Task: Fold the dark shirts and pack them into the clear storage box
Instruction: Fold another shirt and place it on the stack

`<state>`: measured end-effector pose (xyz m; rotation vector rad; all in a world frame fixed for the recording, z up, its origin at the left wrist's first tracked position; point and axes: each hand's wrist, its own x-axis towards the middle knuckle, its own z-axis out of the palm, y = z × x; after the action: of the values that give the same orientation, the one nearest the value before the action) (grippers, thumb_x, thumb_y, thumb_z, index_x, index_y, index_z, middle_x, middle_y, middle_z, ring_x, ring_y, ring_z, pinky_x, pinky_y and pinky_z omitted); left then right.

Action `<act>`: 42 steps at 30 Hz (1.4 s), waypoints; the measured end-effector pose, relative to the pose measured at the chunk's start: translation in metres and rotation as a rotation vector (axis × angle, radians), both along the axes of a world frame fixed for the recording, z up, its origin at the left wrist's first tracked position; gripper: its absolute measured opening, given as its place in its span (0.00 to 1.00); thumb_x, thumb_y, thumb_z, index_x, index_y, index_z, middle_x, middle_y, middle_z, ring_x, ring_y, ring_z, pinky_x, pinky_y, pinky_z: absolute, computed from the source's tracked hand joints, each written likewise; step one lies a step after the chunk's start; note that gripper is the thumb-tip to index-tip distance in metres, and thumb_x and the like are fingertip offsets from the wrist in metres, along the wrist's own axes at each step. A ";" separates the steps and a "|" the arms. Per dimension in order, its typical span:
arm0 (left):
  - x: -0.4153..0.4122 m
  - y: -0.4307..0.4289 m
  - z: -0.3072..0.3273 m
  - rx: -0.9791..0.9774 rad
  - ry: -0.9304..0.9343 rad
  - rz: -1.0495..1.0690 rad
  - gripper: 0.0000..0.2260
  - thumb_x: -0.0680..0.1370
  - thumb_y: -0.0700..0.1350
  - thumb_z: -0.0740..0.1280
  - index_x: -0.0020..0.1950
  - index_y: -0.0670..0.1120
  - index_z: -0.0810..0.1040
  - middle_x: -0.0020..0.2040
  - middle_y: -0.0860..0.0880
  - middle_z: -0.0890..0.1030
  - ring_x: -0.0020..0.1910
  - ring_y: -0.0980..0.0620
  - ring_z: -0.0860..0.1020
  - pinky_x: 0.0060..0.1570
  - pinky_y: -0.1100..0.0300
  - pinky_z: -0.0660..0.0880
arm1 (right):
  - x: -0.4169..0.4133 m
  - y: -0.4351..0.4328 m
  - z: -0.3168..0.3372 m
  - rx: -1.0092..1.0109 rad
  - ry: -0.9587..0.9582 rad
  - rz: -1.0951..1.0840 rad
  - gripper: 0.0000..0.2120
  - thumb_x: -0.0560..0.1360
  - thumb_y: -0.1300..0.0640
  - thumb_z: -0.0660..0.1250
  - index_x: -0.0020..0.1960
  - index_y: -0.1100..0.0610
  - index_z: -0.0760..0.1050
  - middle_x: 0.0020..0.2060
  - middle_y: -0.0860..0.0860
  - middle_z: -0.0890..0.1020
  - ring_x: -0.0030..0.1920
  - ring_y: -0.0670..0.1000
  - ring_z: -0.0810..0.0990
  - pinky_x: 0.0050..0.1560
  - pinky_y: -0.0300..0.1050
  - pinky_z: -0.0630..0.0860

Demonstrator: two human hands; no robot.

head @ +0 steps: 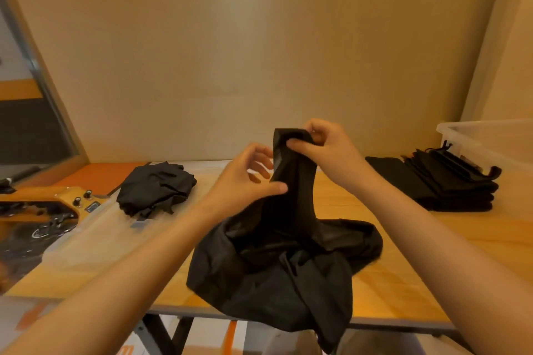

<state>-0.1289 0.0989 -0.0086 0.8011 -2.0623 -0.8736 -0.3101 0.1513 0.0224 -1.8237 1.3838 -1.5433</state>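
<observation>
**Dark shirt drawn up from the table**

A wooden table [403,282] stands against a plain beige wall [259,52]. The dark shirt [288,262] lies heaped at the near edge, one strip pulled upright, long axis vertical. The right hand [331,150] pinches the strip's top. The left hand [245,179] has its thumb on the strip lower down, fingers curled; whether they grip is unclear. A folded stack [450,184] sits beside the clear storage box [496,147].

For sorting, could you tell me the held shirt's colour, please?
The shirt is plain black; head view.
</observation>
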 end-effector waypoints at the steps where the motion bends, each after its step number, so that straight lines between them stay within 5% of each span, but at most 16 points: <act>1: -0.001 -0.003 -0.011 -0.010 -0.082 0.028 0.22 0.68 0.47 0.78 0.57 0.52 0.73 0.50 0.55 0.78 0.45 0.58 0.78 0.44 0.63 0.77 | -0.001 0.000 0.004 -0.011 -0.040 -0.013 0.10 0.75 0.58 0.70 0.39 0.57 0.71 0.35 0.56 0.79 0.38 0.52 0.80 0.38 0.44 0.75; 6: -0.003 -0.021 -0.052 -0.115 -0.228 0.184 0.08 0.74 0.38 0.69 0.48 0.50 0.74 0.41 0.54 0.78 0.40 0.60 0.76 0.40 0.65 0.71 | -0.017 -0.002 0.013 -0.048 -0.120 -0.102 0.10 0.77 0.54 0.67 0.38 0.53 0.71 0.36 0.51 0.78 0.40 0.47 0.78 0.35 0.35 0.74; 11: 0.018 -0.032 -0.051 -0.128 -0.244 0.286 0.11 0.73 0.32 0.63 0.46 0.48 0.75 0.39 0.54 0.78 0.39 0.58 0.77 0.35 0.70 0.70 | -0.045 -0.002 0.012 -0.080 -0.143 -0.258 0.11 0.77 0.52 0.67 0.40 0.57 0.73 0.39 0.60 0.78 0.40 0.52 0.77 0.40 0.47 0.72; 14: 0.030 -0.039 -0.044 -0.132 -0.225 0.283 0.11 0.75 0.31 0.62 0.46 0.48 0.76 0.42 0.49 0.80 0.41 0.53 0.78 0.37 0.70 0.72 | -0.059 -0.001 0.011 -0.080 -0.191 -0.337 0.10 0.78 0.52 0.66 0.42 0.58 0.74 0.39 0.55 0.80 0.40 0.48 0.78 0.41 0.45 0.74; 18: 0.029 -0.037 -0.037 -0.058 -0.125 0.195 0.04 0.78 0.36 0.66 0.48 0.43 0.79 0.44 0.46 0.82 0.42 0.49 0.80 0.43 0.56 0.80 | -0.063 -0.003 0.006 -0.050 -0.191 -0.358 0.08 0.78 0.53 0.66 0.43 0.56 0.74 0.40 0.52 0.80 0.42 0.49 0.80 0.43 0.45 0.76; 22: 0.028 -0.033 -0.028 0.016 -0.035 0.133 0.00 0.78 0.40 0.68 0.48 0.44 0.78 0.40 0.45 0.83 0.35 0.54 0.79 0.37 0.61 0.77 | -0.068 0.000 0.003 -0.036 -0.190 -0.373 0.08 0.78 0.52 0.66 0.42 0.55 0.74 0.41 0.51 0.80 0.43 0.49 0.80 0.42 0.44 0.75; 28: 0.038 -0.040 -0.003 0.106 0.122 0.117 0.09 0.82 0.43 0.60 0.49 0.40 0.78 0.44 0.43 0.80 0.40 0.53 0.78 0.37 0.62 0.78 | -0.087 0.005 0.008 -0.055 -0.204 -0.437 0.11 0.79 0.51 0.65 0.47 0.60 0.76 0.44 0.57 0.81 0.47 0.55 0.80 0.47 0.53 0.77; 36: 0.026 -0.037 0.042 0.478 0.544 0.214 0.14 0.83 0.50 0.57 0.50 0.43 0.76 0.47 0.43 0.80 0.49 0.48 0.79 0.40 0.57 0.80 | -0.092 0.004 0.020 -0.113 -0.191 -0.395 0.17 0.80 0.52 0.62 0.49 0.68 0.77 0.41 0.57 0.77 0.42 0.52 0.76 0.41 0.47 0.69; 39: 0.023 -0.039 0.042 0.515 0.417 0.228 0.18 0.81 0.57 0.59 0.52 0.42 0.77 0.48 0.43 0.81 0.50 0.46 0.79 0.45 0.52 0.77 | -0.090 0.006 0.020 -0.109 -0.181 -0.367 0.16 0.80 0.52 0.62 0.49 0.66 0.77 0.40 0.57 0.78 0.41 0.51 0.77 0.40 0.45 0.70; 42: 0.023 -0.043 0.019 0.550 0.018 0.302 0.20 0.80 0.59 0.60 0.57 0.44 0.77 0.51 0.44 0.81 0.50 0.46 0.78 0.43 0.55 0.76 | -0.092 -0.004 -0.002 0.016 -0.135 -0.395 0.18 0.80 0.51 0.63 0.48 0.67 0.76 0.41 0.62 0.79 0.42 0.58 0.79 0.40 0.49 0.71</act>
<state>-0.1061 0.0559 0.0100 1.3480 -1.6324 -1.2816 -0.4020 0.1474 0.0202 -1.4636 1.7593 -1.7975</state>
